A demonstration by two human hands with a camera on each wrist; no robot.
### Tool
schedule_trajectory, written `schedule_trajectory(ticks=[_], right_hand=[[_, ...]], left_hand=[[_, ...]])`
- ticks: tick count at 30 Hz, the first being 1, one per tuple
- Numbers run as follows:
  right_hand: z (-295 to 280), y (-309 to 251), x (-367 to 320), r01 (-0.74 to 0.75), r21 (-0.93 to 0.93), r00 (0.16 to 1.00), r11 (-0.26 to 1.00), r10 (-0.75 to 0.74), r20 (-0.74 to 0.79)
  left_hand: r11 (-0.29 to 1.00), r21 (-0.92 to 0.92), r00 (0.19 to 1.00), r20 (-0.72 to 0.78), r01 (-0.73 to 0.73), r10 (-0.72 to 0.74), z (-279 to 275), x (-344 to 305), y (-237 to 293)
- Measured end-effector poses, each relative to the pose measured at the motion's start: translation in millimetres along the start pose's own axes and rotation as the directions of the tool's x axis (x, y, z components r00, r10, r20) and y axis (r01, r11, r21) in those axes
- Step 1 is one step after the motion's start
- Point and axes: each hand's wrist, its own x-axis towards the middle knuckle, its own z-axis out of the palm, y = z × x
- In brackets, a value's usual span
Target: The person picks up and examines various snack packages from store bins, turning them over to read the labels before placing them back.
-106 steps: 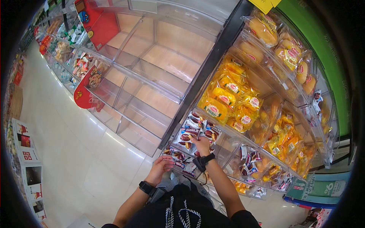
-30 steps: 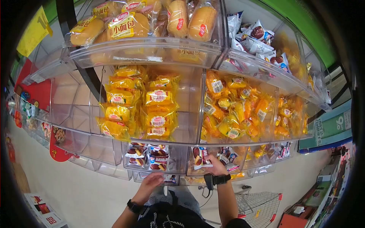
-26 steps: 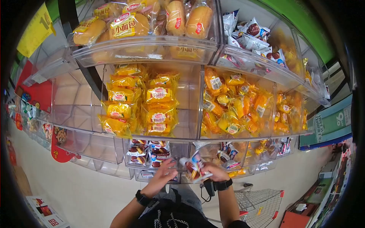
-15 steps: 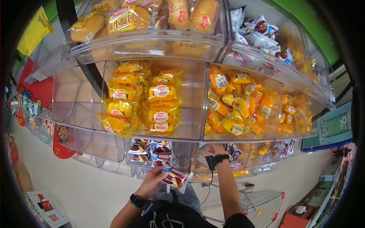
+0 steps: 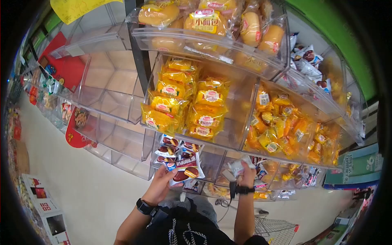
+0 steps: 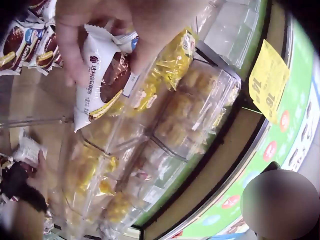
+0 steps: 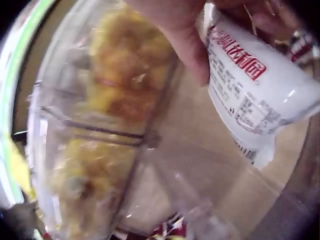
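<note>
My left hand [image 5: 160, 185] pinches a brown-and-white chocolate pie packet [image 5: 188, 170] between thumb and fingers, its printed front facing up, over the near edge of a lower bin holding similar packets [image 5: 166, 150]. In the left wrist view, the fingers [image 6: 72, 47] hold that packet [image 6: 107, 82] at its upper part. To the right, my right hand [image 5: 247, 176] grips another packet [image 5: 237, 166] above the neighbouring bin. The right wrist view shows this packet's white back [image 7: 255, 85] turned outward, with the thumb [image 7: 192, 52] against it; the other fingers are partly hidden.
Yellow-wrapped breads [image 5: 206, 108] stand in two columns in the clear bin above, with loose orange and yellow packs [image 5: 281, 130] to their right. Larger buns [image 5: 204, 20] fill the top shelf. A wire cart [image 5: 275, 232] stands at lower right.
My left hand has carried its packet up to the bin of similar packets. My right hand now shows a packet in its grip. The head view has turned, shifting the shelves rightward.
</note>
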Motion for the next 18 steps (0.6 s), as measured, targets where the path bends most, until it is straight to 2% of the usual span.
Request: schedule_trajectory(ticks=[1,2,3,6,8,9,11,12,13,14,15,16,18], right_hand=[[15.7,-30.3,-47.1,0.102,-0.008,0.994,0.995,-0.103,-0.043],[5.4,-30.1,-66.3,0.152,-0.021,0.987,0.988,-0.153,-0.056],[9.7,-47.1,-96.7,0.135,-0.035,0.990,0.990,-0.136,-0.040],[26.3,-79.2,-157.1,0.182,0.074,0.983,0.980,-0.182,-0.010],[45.3,-101.2,-181.2,0.119,0.386,0.972,0.915,-0.187,0.143],[52.5,-107.1,-187.9,0.135,0.396,0.970,0.908,-0.203,0.134],[66.1,-117.1,-198.4,0.249,0.401,0.838,0.882,-0.404,0.367],[78.3,-120.1,-206.2,0.400,0.342,0.788,0.850,-0.509,0.345],[82.1,-124.7,-207.3,0.409,0.346,0.785,0.844,-0.519,0.337],[85.5,-128.7,-207.4,0.641,0.151,0.588,0.752,-0.608,0.534],[89.9,-132.8,-208.1,0.836,0.008,0.372,0.549,-0.577,0.727],[103.0,-141.7,-224.5,0.809,-0.054,0.422,0.585,-0.515,0.746],[108.4,-138.9,-226.6,0.786,-0.057,0.452,0.616,-0.510,0.732]], left_hand=[[1.000,0.001,1.000,0.019,-0.005,0.005,3.3,-2.3,4.3],[1.000,0.000,0.999,0.043,-0.007,0.007,9.5,-4.9,10.8],[1.000,0.000,0.998,0.067,-0.007,0.007,14.7,-7.3,16.6],[0.996,0.075,0.988,0.148,-0.056,0.045,21.5,-14.2,27.4],[0.991,0.096,0.977,0.197,-0.098,0.077,26.0,-19.9,34.5],[0.984,0.111,0.967,0.229,-0.142,0.113,29.3,-22.8,39.3],[0.977,0.148,0.962,0.248,-0.151,0.111,36.9,-31.5,46.9],[0.976,0.160,0.959,0.266,-0.147,0.101,37.6,-34.0,47.8],[0.975,0.173,0.956,0.281,-0.142,0.090,37.4,-36.4,48.0],[0.970,0.167,0.945,0.306,-0.175,0.118,34.7,-35.5,45.0],[0.969,0.171,0.942,0.312,-0.179,0.119,34.8,-37.7,46.7],[0.963,0.194,0.940,0.320,-0.186,0.117,35.5,-40.7,49.6],[0.950,0.228,0.938,0.320,-0.211,0.132,36.3,-48.3,55.8]])
